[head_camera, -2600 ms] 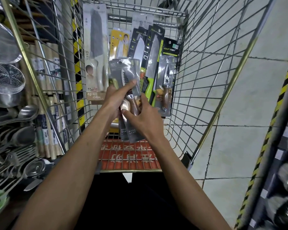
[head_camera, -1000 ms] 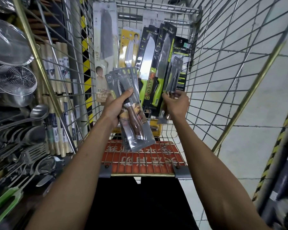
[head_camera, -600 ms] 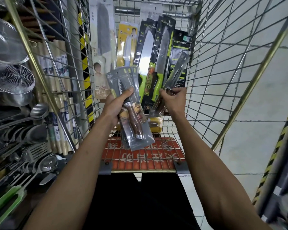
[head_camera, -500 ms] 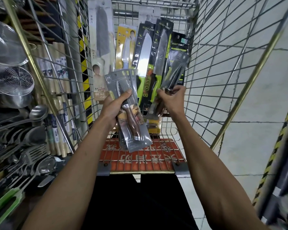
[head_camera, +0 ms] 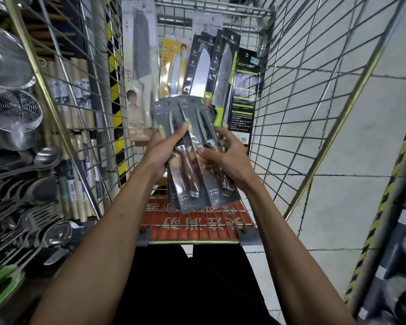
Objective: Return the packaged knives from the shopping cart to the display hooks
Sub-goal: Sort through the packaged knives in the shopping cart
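Observation:
Over the wire shopping cart (head_camera: 298,95), my left hand (head_camera: 161,148) grips a stack of grey packaged serrated knives (head_camera: 185,174) with brown wooden handles. My right hand (head_camera: 223,156) presses one more grey packaged knife (head_camera: 220,181) against the right side of that stack. More packaged knives lean on the cart's far wall: a tall white cleaver pack (head_camera: 140,66), a yellow pack (head_camera: 174,64), two black-and-green packs (head_camera: 220,73) and a black card (head_camera: 244,90). No display hooks are visible.
A shelf at the left holds wire strainers (head_camera: 12,111), ladles and spoons (head_camera: 35,160) and packs of chopsticks (head_camera: 77,146). A red sign panel (head_camera: 197,224) covers the cart's near end. Tiled floor lies to the right, beside a yellow-and-black striped shelf edge (head_camera: 384,195).
My right hand took a grey packaged knife from beside the black card in the cart and brought it left, onto the stack in my left hand.

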